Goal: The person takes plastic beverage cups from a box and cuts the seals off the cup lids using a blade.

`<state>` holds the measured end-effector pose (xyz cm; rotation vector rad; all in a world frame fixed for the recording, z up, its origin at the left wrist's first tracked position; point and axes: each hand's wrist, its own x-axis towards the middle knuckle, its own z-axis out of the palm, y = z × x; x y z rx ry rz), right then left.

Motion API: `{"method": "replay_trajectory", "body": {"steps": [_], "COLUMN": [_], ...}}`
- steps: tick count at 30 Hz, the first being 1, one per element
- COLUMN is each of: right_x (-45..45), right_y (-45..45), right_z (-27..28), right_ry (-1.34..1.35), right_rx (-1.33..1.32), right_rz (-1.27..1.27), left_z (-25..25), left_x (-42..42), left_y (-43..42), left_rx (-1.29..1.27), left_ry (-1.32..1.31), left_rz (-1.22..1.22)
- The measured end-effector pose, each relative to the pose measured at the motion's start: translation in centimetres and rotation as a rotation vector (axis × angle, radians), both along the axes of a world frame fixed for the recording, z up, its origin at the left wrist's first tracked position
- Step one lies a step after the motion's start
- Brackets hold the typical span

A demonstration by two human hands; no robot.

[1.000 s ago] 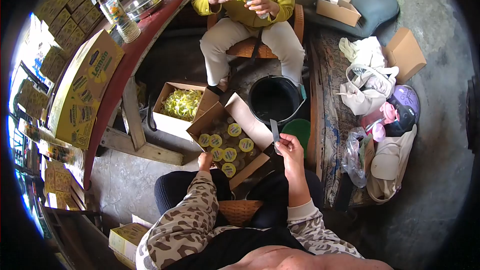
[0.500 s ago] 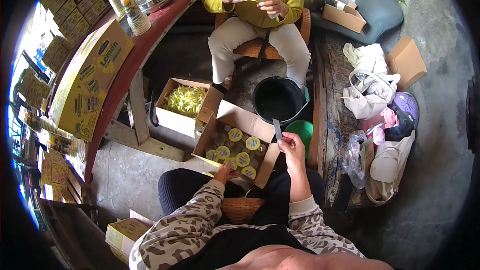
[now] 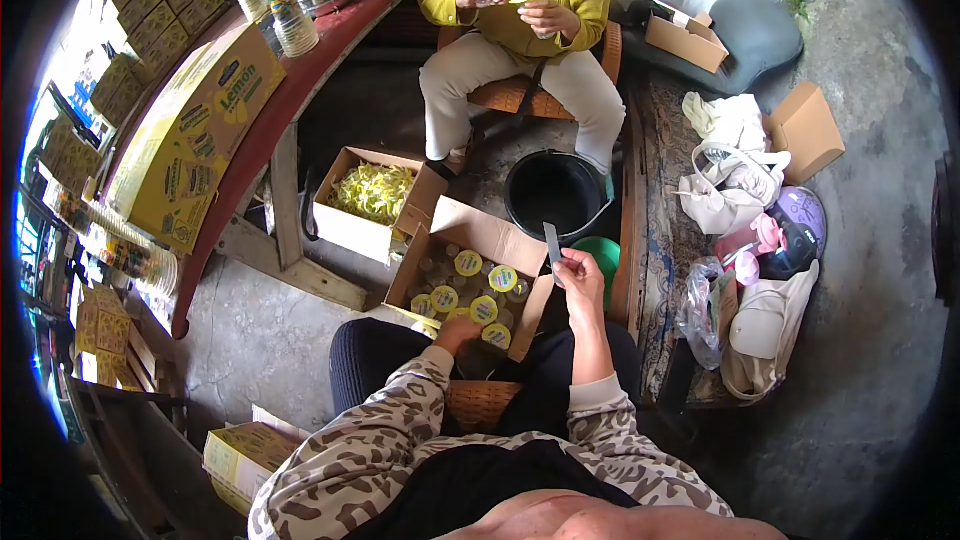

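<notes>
Blade [image 3: 553,252] is pinched in right hand [image 3: 582,285], tip toward twelve; cups [image 3: 484,309] are seen at one o'clock from nearer left hand [image 3: 457,333], whose grip cannot be told.

A flat grey blade [image 3: 552,243] stands nearly upright, its top leaning slightly left, its lower end pinched in the right hand [image 3: 581,286]. Just left and below, an open brown cardboard box [image 3: 485,227] sits at a slant, flaps spread, holding clustered cups [image 3: 468,263] with round, printed yellow lids facing up.
</notes>
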<state>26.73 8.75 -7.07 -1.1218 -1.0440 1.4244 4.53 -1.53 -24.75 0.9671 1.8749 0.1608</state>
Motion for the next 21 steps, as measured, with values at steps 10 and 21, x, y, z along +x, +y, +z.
{"method": "replay_trajectory", "body": {"steps": [10,21], "right_x": [-0.9,-2.6], "right_y": [-2.2,-3.9], "right_z": [3.5,5.2], "right_ry": [0.094,0.34], "right_rx": [-0.027,-0.144], "right_rz": [0.035,0.135], "left_z": [14.7,17.1], "left_x": [-4.6,-18.1], "left_y": [1.1,-3.6], "left_rx": [0.52,0.312], "left_ry": [0.327,0.642], "left_rz": [-0.056,-0.08]}}
